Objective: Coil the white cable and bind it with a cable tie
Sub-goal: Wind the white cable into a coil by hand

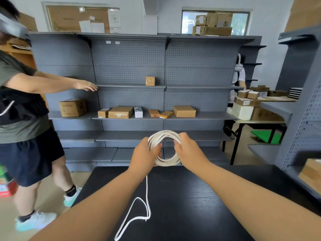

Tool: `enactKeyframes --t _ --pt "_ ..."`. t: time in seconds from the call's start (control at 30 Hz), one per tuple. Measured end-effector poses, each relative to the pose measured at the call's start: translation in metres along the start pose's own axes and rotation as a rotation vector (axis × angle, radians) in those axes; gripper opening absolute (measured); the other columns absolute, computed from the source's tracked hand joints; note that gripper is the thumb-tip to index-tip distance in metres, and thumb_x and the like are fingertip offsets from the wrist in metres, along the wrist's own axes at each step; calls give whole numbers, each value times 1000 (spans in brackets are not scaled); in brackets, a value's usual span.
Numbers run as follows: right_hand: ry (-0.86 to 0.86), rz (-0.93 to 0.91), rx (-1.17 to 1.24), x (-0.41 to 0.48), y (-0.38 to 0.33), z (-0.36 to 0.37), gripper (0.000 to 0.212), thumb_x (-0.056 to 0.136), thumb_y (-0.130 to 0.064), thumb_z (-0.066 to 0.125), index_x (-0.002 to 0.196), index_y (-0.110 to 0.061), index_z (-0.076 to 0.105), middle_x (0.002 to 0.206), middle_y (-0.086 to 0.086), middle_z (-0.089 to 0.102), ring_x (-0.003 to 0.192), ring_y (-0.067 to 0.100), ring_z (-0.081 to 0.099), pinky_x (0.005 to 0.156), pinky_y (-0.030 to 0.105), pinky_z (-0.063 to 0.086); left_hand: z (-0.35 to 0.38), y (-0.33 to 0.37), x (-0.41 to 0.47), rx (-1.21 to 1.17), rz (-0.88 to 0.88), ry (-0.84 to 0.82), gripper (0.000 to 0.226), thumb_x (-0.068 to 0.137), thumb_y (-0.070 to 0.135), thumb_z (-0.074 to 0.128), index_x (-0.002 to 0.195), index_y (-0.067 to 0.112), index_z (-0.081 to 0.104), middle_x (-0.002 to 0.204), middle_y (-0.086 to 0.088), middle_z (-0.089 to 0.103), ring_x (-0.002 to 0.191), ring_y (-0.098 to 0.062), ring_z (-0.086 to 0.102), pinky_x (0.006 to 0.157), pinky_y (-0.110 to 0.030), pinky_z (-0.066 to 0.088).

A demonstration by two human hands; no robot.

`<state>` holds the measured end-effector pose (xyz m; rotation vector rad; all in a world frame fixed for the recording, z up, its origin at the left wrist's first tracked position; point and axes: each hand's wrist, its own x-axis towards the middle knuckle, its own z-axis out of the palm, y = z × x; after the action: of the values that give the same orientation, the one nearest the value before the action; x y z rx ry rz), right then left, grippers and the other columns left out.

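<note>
Most of the white cable (164,134) is already wound into a round coil, held up between both hands. The left hand (145,154) has its fingers curled round one side, and the right hand (188,150) grips the opposite side. Below the left hand a loose tail (147,188) hangs down and lies looped on the black table (199,206), so I'd say some winding is left. No tie binds the coil yet; a green speck under the right hand is too small to name.
</note>
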<state>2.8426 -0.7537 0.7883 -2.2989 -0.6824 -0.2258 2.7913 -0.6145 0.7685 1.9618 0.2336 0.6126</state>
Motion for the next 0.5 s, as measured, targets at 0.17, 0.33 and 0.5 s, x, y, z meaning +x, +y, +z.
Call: enactKeyframes --t 0.17,0.33,0.5 --pt "-46 -84 -173 3 0 -2 13 96 -23 38 90 -13 35 69 4 50 66 27 52 51 35 34 -2 1 3 285 83 -24 19 95 27 46 85 11 42 78 -13 60 69 -31 62 58 -44 57" --pt "-83 -193 -359 4 -1 -10 18 92 -20 42 106 -11 37 79 7 55 66 28 49 54 35 35 -3 1 7 606 242 -70 15 95 23 43 86 13 36 65 -5 52 59 -28 52 51 -36 39" --pt "-118 -198 -361 6 -4 -9 18 96 -21 38 111 -11 38 87 14 62 69 31 53 56 37 37 -3 -1 10 564 266 -81 15 93 22 45 82 17 36 60 1 48 53 -20 45 47 -33 32"
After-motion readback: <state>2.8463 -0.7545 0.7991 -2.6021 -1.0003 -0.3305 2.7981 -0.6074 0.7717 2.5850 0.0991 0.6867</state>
